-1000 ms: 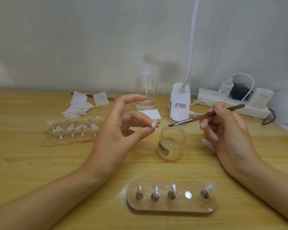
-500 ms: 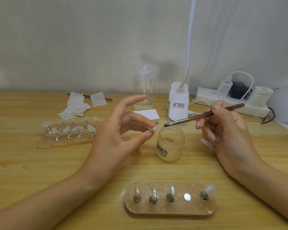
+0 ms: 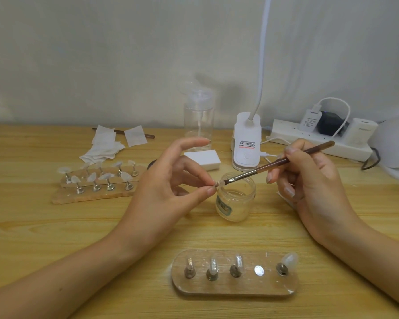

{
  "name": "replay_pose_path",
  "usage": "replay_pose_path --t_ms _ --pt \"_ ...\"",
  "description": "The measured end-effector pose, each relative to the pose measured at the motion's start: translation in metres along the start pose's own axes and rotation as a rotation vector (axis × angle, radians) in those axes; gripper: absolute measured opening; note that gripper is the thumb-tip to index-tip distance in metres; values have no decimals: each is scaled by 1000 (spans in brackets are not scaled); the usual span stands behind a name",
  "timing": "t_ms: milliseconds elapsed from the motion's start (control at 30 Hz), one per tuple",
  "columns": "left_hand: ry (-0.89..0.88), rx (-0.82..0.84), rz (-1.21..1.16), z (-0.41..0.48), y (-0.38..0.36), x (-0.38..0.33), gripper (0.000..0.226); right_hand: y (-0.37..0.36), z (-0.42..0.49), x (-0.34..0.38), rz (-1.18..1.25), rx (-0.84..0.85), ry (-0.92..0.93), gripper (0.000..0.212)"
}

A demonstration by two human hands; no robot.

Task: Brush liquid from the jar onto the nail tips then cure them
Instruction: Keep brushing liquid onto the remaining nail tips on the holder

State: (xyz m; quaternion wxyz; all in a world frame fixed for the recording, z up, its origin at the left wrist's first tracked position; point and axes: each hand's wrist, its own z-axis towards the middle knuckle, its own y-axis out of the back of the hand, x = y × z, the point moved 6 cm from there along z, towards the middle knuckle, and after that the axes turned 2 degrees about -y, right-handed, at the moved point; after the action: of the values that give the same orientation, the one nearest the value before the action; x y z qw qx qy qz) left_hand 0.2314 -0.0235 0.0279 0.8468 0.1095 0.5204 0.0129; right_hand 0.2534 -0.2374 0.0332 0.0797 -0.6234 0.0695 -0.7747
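My left hand (image 3: 168, 187) pinches a small nail tip (image 3: 218, 183) on its stand between thumb and middle finger, just above the rim of the open clear jar (image 3: 236, 199). My right hand (image 3: 309, 180) grips a brown brush (image 3: 279, 162), and its bristles touch the held nail tip. Close to me lies an oval holder (image 3: 234, 286) with several pegs carrying nail tips and one bare magnet spot. A second holder (image 3: 95, 192) with several nail tips sits at the left.
A white clip lamp (image 3: 247, 143) with a gooseneck stands behind the jar. A clear pump bottle (image 3: 198, 118) and a white block (image 3: 203, 158) are beside it. Wipes (image 3: 108, 143) lie at the back left, a power strip (image 3: 318, 140) at the back right.
My left hand has lowered the nail tip toward the jar rim. The brush tip has come down and left until it meets the nail tip.
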Motion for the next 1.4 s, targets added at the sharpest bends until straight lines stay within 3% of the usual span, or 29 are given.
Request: replay_pose_path --t_ms 100,267,400,600,1000,1167,1300,1400 --pt "-2 2 -4 0 -1 0 62 5 1 -1 9 -34 -2 24" --pt "-16 8 16 0 -1 -2 61 -5 -1 2 -33 49 14 23" --pt "-19 -1 13 0 -1 -4 60 2 1 -3 13 -30 -48 26" --pt "-27 1 16 0 -2 -4 59 -4 -1 1 -19 28 -21 23" --pt "-26 1 -2 0 -1 -2 56 3 2 -3 -2 -30 -53 26" --pt "-10 2 -8 0 -1 -3 55 -3 0 0 -8 30 -16 19" --pt "6 6 -17 -1 -1 -4 54 4 2 -3 -2 -36 -36 27" --pt "34 7 -47 -1 -2 -3 56 0 0 0 -16 12 14 34"
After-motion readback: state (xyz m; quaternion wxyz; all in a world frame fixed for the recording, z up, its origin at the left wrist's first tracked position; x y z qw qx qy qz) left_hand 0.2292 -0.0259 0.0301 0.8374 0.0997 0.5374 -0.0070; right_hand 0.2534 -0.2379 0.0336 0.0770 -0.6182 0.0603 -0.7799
